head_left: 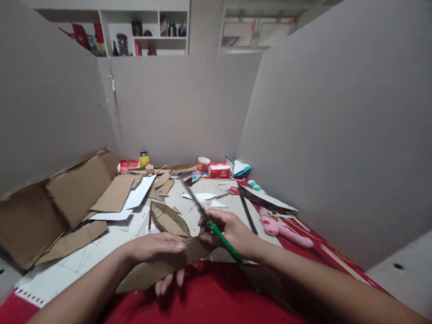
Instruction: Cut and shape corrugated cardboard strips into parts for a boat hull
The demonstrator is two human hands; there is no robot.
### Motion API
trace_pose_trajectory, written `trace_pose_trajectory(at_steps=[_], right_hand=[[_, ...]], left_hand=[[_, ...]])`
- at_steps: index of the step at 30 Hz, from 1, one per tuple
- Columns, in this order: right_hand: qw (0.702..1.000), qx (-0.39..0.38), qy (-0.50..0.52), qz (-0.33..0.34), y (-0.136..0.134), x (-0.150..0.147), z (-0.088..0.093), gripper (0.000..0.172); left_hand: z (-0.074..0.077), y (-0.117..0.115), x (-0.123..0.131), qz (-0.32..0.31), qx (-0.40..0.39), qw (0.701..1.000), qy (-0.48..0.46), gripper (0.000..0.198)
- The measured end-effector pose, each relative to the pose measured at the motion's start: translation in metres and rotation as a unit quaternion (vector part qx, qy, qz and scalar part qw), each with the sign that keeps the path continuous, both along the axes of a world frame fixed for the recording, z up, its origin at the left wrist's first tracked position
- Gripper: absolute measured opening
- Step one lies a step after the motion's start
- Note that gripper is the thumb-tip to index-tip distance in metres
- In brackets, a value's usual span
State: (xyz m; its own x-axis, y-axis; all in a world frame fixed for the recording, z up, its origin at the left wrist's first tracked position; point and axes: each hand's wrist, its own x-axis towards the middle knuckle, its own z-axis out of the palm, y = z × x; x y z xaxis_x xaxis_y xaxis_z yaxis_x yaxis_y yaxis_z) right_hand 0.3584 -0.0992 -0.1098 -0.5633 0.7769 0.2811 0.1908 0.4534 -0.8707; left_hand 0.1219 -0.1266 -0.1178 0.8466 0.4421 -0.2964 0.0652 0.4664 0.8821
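Note:
A curved, leaf-shaped cardboard piece [145,275] is in my left hand [157,252], with the thumb on top and the fingers underneath. My right hand [229,229] is closed round a tool with a green handle [224,241] and a long grey blade that points up and to the left. The fingertips of that hand also touch the right part of the cardboard piece. Just beyond my hands, a boat-shaped cardboard form [168,219] with raised edges lies on the white work surface.
Large cardboard sheets [79,191] lean at the left. White paper [141,193] lies beside them. Red-handled scissors [234,191], a pink glue gun [285,231] and thin sticks [344,264] lie right. A paper cup [203,164] and red box [219,170] stand behind. Grey partitions surround the table.

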Motion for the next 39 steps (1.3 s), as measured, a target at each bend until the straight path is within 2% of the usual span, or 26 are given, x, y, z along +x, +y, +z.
trace_pose_trajectory(at_steps=[2,4,6,7,9,11,14,16,18,21,25,29,32,36,39], right_hand=[[1.0,-0.015,0.006,0.013,-0.003,-0.006,-0.004,0.019],[0.999,-0.022,0.03,-0.004,-0.006,-0.01,-0.006,0.018],[0.995,-0.024,0.081,-0.049,-0.006,-0.012,-0.004,0.019],[0.991,-0.018,0.107,-0.075,-0.006,-0.013,-0.003,0.02],[0.983,-0.005,0.147,-0.112,-0.006,-0.014,0.001,0.022],[0.977,0.005,0.169,-0.131,-0.004,-0.017,0.003,0.024],[0.966,0.044,0.187,-0.175,-0.001,-0.023,0.0,0.025],[0.956,0.082,0.186,-0.211,0.001,-0.03,-0.004,0.024],[0.951,0.105,0.18,-0.226,0.001,-0.036,-0.008,0.023],[0.964,0.085,0.159,-0.198,-0.002,-0.041,-0.013,0.026],[0.985,0.019,0.106,-0.133,-0.011,-0.03,-0.015,0.029],[0.996,-0.014,0.008,-0.084,-0.02,-0.005,-0.013,0.034],[0.997,0.011,-0.052,-0.052,-0.026,0.009,-0.01,0.046],[0.989,0.061,-0.13,0.012,-0.032,0.015,-0.001,0.058],[0.985,0.045,-0.156,0.06,-0.033,0.014,0.004,0.059]], left_hand=[[0.002,0.003,-0.003,-0.026,-0.012,1.0,0.007,0.052],[0.0,0.008,-0.006,-0.036,-0.026,0.999,-0.011,0.071],[-0.006,0.015,-0.008,-0.013,-0.037,0.999,-0.034,0.084],[-0.01,0.018,-0.009,0.021,-0.035,0.998,-0.041,0.086],[-0.017,0.022,-0.01,0.116,-0.009,0.992,-0.051,0.076],[-0.021,0.021,-0.009,0.191,0.032,0.979,-0.058,0.057],[-0.019,0.011,-0.002,0.203,0.065,0.976,-0.048,0.034],[-0.015,0.003,0.006,0.234,0.09,0.967,-0.047,0.038],[-0.013,-0.002,0.013,0.31,0.118,0.942,-0.05,0.042],[-0.013,-0.001,0.015,0.4,0.141,0.905,-0.043,0.04],[-0.011,0.006,0.005,0.434,0.17,0.883,-0.053,0.037],[-0.003,0.007,-0.005,0.446,0.191,0.871,-0.073,0.029],[0.001,0.006,-0.007,0.452,0.201,0.865,-0.086,0.028],[0.003,0.007,-0.008,0.454,0.209,0.861,-0.096,0.027],[0.003,0.008,-0.008,0.455,0.216,0.859,-0.094,0.026]])
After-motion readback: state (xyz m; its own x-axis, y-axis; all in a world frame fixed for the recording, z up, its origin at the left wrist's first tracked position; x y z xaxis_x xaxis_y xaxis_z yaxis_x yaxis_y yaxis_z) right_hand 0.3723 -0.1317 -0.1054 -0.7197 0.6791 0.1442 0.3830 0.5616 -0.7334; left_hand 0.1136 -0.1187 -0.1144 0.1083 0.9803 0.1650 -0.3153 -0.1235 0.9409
